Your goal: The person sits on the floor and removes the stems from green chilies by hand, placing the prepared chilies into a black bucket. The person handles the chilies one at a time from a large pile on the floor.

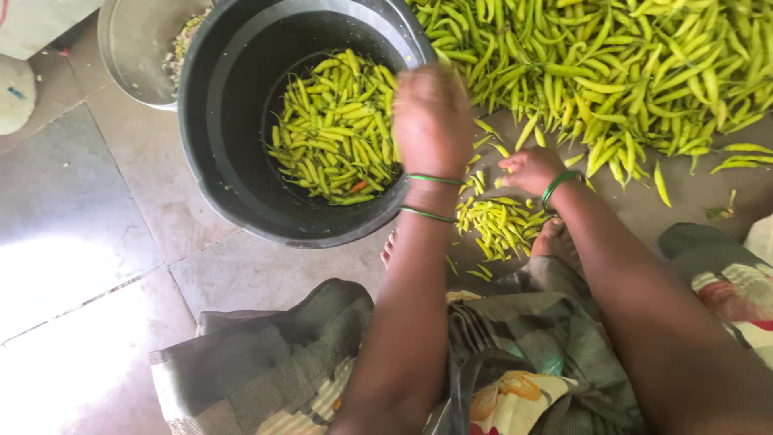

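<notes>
Where the frame's centre meets the rim of the black bucket, the left hand hangs blurred over its right edge, fingers bunched downward; whether they pinch anything cannot be told. Two thin green bangles ring that wrist. The bucket is round, smooth plastic, and its bottom holds a layer of slim, glossy yellow-green chillies, tapered and slightly curved.

Just right of centre, the right hand rests low on the floor, fingers curled narrowly on a chilli or two at the top of a small pile of short, pale pieces. A green bangle sits on this wrist too.

Across the upper right spreads a large heap of the same long, waxy chillies, some strays lying apart near its lower edge. At upper left a dull steel bowl stands touching the bucket. The floor is smooth grey tile with thin joints. Bare toes show beneath the bucket, and patterned cloth fills the lower frame.
</notes>
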